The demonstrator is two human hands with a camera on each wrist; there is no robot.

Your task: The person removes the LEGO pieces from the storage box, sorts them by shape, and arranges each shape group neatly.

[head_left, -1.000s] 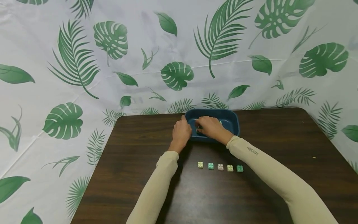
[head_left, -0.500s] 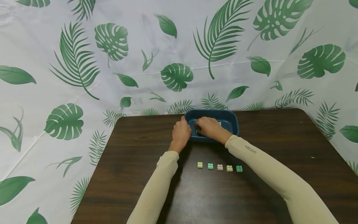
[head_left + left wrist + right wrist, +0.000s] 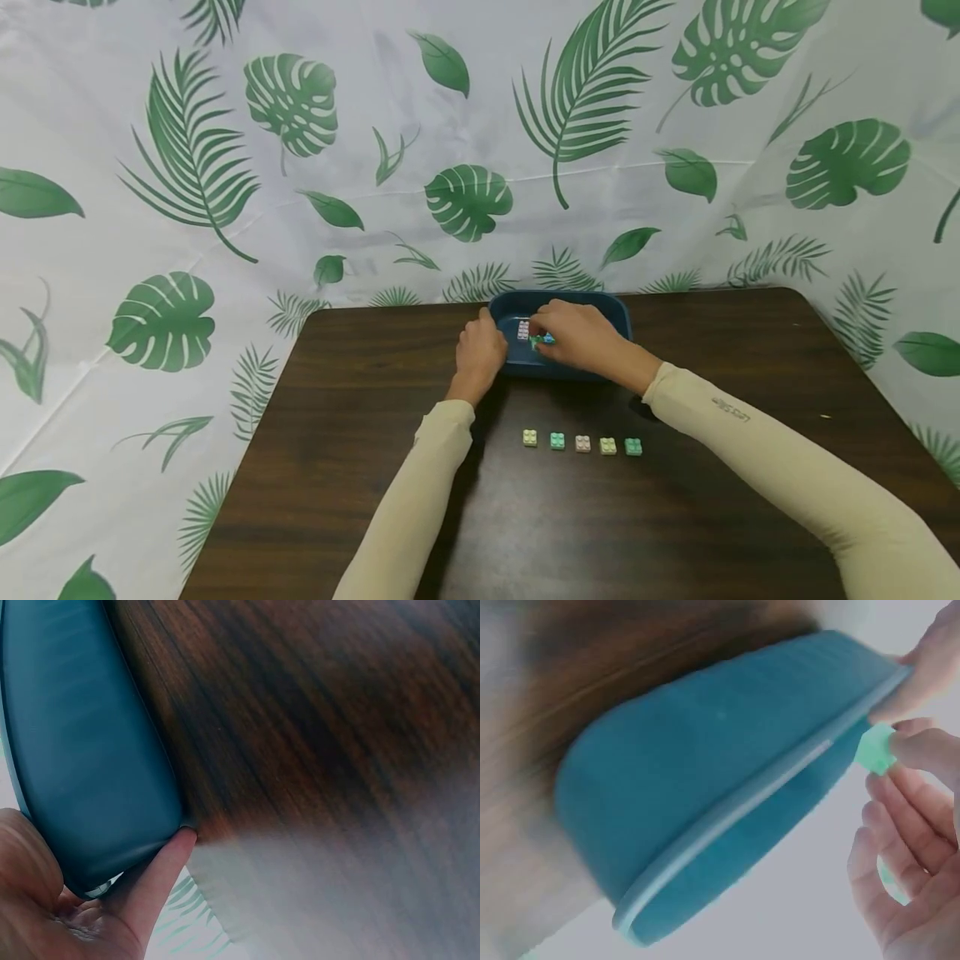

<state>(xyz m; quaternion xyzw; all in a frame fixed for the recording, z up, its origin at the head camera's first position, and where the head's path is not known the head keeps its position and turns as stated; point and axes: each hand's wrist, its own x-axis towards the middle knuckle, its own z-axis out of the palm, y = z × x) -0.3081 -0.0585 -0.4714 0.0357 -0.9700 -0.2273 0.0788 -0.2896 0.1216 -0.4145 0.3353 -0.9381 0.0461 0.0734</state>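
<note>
A dark blue plastic tub [image 3: 562, 369] stands at the table's far edge. My left hand [image 3: 480, 347] grips its left end; in the left wrist view the thumb and a finger [image 3: 161, 881] lie against the end wall. Over the tub, my right hand [image 3: 577, 333] pinches a light green toy brick [image 3: 875, 748] between thumb and fingertips. A small blue piece [image 3: 549, 338] shows beside it under the same hand. Inside the tub lies a pale pink brick [image 3: 523, 329], left of the right fingertips. The right hand hides much of the tub's inside.
Several small square bricks form a row in front of the tub: yellow [image 3: 529, 437], turquoise [image 3: 557, 441], pink [image 3: 582, 443], yellow [image 3: 607, 446] and green [image 3: 633, 447]. They lie on a dark wooden table [image 3: 360, 400]. A leaf-patterned cloth [image 3: 390, 75] hangs close behind.
My right hand has risen slightly and shifted right within the tub. The green brick and blue piece now show at its fingers, and the pink brick has come into sight. The left hand stays put.
</note>
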